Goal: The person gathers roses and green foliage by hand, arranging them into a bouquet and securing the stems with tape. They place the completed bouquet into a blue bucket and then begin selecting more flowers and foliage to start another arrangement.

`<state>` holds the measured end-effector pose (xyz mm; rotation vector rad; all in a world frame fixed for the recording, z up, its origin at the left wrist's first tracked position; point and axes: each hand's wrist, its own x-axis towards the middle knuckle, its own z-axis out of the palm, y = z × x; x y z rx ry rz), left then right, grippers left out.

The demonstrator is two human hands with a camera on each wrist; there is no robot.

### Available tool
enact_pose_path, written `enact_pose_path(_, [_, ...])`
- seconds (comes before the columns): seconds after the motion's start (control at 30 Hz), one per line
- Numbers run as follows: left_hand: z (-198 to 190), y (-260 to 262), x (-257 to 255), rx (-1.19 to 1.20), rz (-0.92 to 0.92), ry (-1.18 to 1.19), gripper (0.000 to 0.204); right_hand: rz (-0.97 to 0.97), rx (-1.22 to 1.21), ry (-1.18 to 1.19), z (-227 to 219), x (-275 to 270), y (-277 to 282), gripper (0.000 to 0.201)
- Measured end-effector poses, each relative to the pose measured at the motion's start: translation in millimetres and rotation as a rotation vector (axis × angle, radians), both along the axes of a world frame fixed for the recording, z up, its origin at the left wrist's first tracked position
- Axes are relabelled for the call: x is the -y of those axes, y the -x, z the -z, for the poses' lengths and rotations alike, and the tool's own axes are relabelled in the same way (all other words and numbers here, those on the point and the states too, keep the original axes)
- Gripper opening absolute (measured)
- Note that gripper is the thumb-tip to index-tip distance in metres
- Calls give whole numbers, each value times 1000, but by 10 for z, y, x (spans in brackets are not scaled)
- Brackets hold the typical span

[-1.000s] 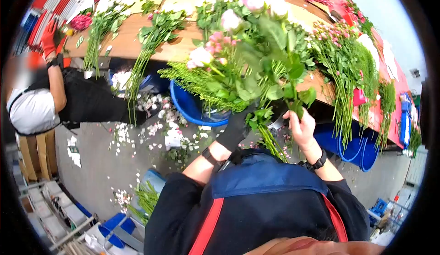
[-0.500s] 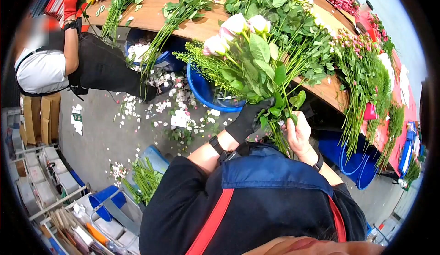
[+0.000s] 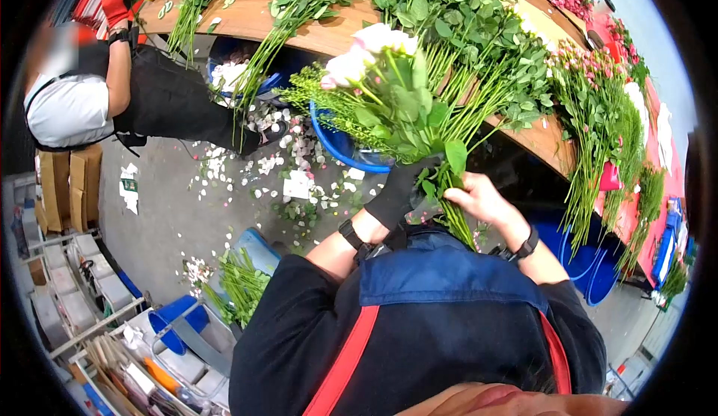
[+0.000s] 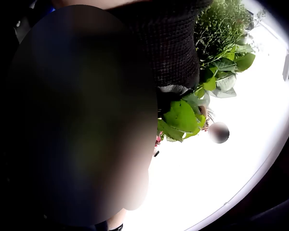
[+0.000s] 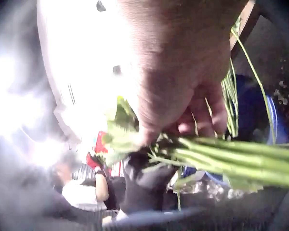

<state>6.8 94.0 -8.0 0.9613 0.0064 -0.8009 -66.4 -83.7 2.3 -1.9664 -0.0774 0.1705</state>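
Right grip (image 3: 481, 198) now round the bouquet's stems (image 3: 458, 224), left grip (image 3: 400, 194) likewise; pale petals (image 3: 230, 74) in a blue bucket (image 3: 271, 83).

Left hand (image 3: 406, 190) beside curled right hand (image 3: 480, 198)

At the upper left of the frame is a person in a white top (image 3: 71, 113), with brown cardboard (image 3: 84, 188) below, a blue bucket (image 3: 173, 314) at the lower left, and petals (image 3: 269, 165) scattered between.
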Motion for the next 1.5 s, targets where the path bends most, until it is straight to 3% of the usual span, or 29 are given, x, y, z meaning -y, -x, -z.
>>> enact_pose_path(0.03, [-67,27,-5,-121,-58,10,29,-78,-157,-6,50,216,-81,25])
enact_pose_path(0.07, [332,31,21,-397,-78,257,31,-146,-315,-13,97,470,-192,25])
enact_pose_path(0.13, [405,-11,-81,-345,2,429,34,412,-358,-166,201,685,-392,26])
enact_pose_path(0.2, [567,-81,-114,-405,82,543,38,687,-273,322,965,1354,-456,29])
enact_pose_path(0.23, [479,-71,-158,-452,28,494,40,826,-410,262,1214,1536,-486,27])
enact_pose_path(0.27, [429,-59,-218,-494,-31,443,41,918,-550,2,1029,1411,-522,27])
enact_pose_path(0.33, [471,-100,-278,-409,74,695,42,962,-647,-383,1173,1369,-573,23])
enact_pose_path(0.4, [446,-131,-293,-449,99,749,45,1034,-627,-490,1435,1405,-631,19])
enact_pose_path(0.47, [461,-132,-290,-600,1,777,46,1162,-346,-389,1375,1288,-597,20])
enact_pose_path(0.6, [402,-178,-185,-447,95,734,44,1110,-16,6,906,1184,-355,30])
enact_pose_path(0.7, [543,-155,-169,-501,39,628,40,1039,7,-57,380,1046,-53,26])
enact_pose_path(0.73, [361,-167,-107,-475,97,594,38,982,1,-73,233,1009,35,24])
enact_pose_path(0.77, [481,-202,-55,-537,152,712,37,988,47,-88,109,943,76,20])
enact_pose_path(0.83, [592,-150,79,-543,39,603,35,946,121,-80,-45,920,173,16])
enact_pose_path(0.87, [723,-167,151,-571,153,708,34,922,174,-52,-139,897,195,16])
enact_pose_path(0.93, [647,-82,322,-470,183,688,34,801,327,185,-351,880,198,16])
enact_pose_path(1.0, [515,-10,506,-468,186,581,35,640,313,407,-663,774,264,14])
enact_pose_path(1.03, [57,13,529,-411,185,524,35,547,379,475,-677,721,319,13])
enact_pose_path(1.07, [83,65,612,-330,173,443,37,458,444,547,-697,675,388,13])
enact_pose_path(1.13, [213,143,839,-326,165,438,38,345,218,625,-680,521,568,14])
enact_pose_path(1.17, [143,134,862,-361,271,505,39,310,161,644,-637,456,631,16])
enact_pose_path(1.23, [-14,160,969,1,319,402,35,319,137,681,-624,382,716,18])
enact_pose_path(1.27, [14,156,1109,-351,309,636,33,352,129,687,-642,387,751,18])
enact_pose_path(1.3, [-98,195,1151,-243,330,590,34,328,160,694,-687,468,783,38])
enact_pose_path(1.33, [16,340,1248,-8,243,382,36,379,183,745,-673,534,822,46])
enact_pose_path(1.4, [73,402,1514,-390,298,630,33,497,208,845,-591,661,992,64])
enact_pose_path(1.43, [98,522,1687,-333,248,532,32,444,49,800,-482,761,1111,79])
enact_pose_path(1.47, [182,607,1828,-423,333,657,32,533,-193,648,-465,838,1176,66])
enact_pose_path(1.5, [119,702,1950,236,257,425,32,556,-292,589,-379,1037,1263,59])
